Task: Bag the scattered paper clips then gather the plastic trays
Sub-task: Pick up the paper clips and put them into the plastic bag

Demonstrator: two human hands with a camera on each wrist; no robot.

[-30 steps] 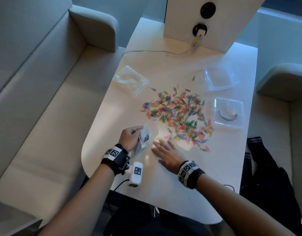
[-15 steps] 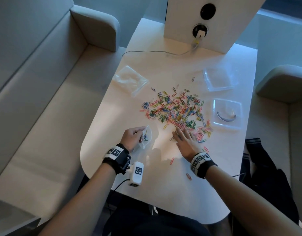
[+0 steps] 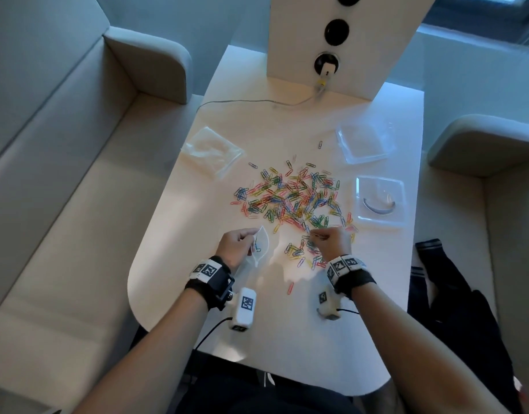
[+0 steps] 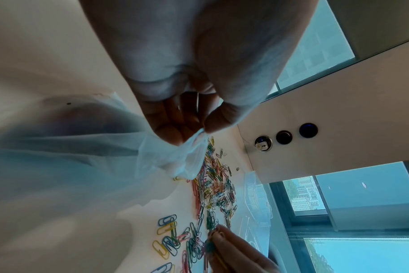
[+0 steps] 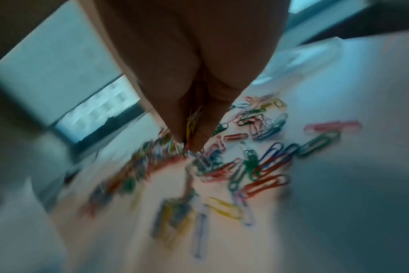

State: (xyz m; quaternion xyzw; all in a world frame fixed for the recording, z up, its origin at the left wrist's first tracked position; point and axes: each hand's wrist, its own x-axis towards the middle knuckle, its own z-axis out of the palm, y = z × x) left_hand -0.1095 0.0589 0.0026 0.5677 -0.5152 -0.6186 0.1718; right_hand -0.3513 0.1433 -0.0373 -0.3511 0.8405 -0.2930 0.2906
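Note:
Many coloured paper clips lie scattered mid-table, with a smaller bunch dragged close to me. My left hand pinches the rim of a small clear plastic bag, held open just above the table; the bag hangs from thumb and fingers. My right hand is curled, pinching a few clips between its fingertips over the near bunch. Two clear plastic trays sit at the right: one farther, one nearer with a curved grey piece inside.
A flat pile of spare clear bags lies at the table's left. A white post with sockets and a plugged cable stands at the far end. Grey sofas flank the table; dark clothing lies on the right seat.
My right hand went from flat on the table into the clips, raked a bunch toward me and curled on a few. The left hand kept holding the bag.

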